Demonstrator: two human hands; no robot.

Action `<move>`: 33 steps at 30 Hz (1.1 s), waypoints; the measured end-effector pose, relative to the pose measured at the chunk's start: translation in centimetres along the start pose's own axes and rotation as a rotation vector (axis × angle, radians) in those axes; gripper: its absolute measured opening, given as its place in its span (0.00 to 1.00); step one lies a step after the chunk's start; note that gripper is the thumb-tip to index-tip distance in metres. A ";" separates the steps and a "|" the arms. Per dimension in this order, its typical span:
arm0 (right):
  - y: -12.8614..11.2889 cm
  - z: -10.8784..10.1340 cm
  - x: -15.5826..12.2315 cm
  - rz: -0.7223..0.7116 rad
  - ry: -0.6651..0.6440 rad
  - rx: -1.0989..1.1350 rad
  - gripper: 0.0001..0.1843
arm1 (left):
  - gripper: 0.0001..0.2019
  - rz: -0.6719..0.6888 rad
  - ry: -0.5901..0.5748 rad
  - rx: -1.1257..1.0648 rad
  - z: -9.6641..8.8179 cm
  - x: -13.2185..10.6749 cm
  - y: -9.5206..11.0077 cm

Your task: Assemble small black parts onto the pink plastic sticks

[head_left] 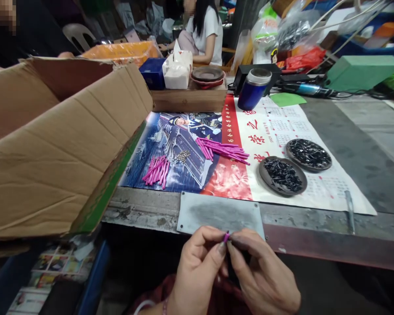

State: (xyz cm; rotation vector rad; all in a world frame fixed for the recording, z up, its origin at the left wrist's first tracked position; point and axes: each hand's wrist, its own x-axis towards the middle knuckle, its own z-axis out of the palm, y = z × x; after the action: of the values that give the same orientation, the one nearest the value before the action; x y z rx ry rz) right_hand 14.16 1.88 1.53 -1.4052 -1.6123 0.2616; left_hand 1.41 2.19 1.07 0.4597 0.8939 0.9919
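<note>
In the head view, the left hand pinched a short, thin magenta stick between thumb and forefinger. The right hand met it there, thumb and forefinger drawn together against the stick; whether they gripped it too, I could not tell. Just beyond both hands, a grey rectangular plate with a dark smudge lay at the edge of the grey table. Farther ahead of the left hand, a printed paper poster carried a bundle of short magenta sticks, a cluster of small silvery beads and a pile of longer magenta sticks. Ahead of the right hand sat two round brown dishes of slim black pieces.
</note>
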 end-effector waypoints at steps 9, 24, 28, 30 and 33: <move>0.2 0.3 -1.0 -0.012 0.010 0.089 0.07 | 0.02 0.176 -0.087 0.040 -0.1 -0.1 -0.7; -0.1 1.3 -1.1 0.078 0.038 0.101 0.04 | 0.07 0.419 -0.023 0.283 -0.5 -0.5 -0.7; -0.2 1.8 -0.9 0.055 0.047 0.011 0.04 | 0.08 0.458 -0.006 0.327 -0.5 -0.4 -0.6; -0.3 2.0 -0.7 0.043 0.039 0.015 0.07 | 0.07 0.468 -0.004 0.344 -0.4 -0.4 -0.5; -0.3 2.2 -0.4 0.001 0.036 0.046 0.11 | 0.07 0.459 -0.010 0.376 -0.3 -0.5 -0.6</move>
State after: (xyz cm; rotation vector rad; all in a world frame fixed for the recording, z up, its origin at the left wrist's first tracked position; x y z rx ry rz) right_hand 12.24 2.29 0.34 -1.3689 -1.5669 0.2707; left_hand 1.37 1.45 0.75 1.0204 0.9914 1.2365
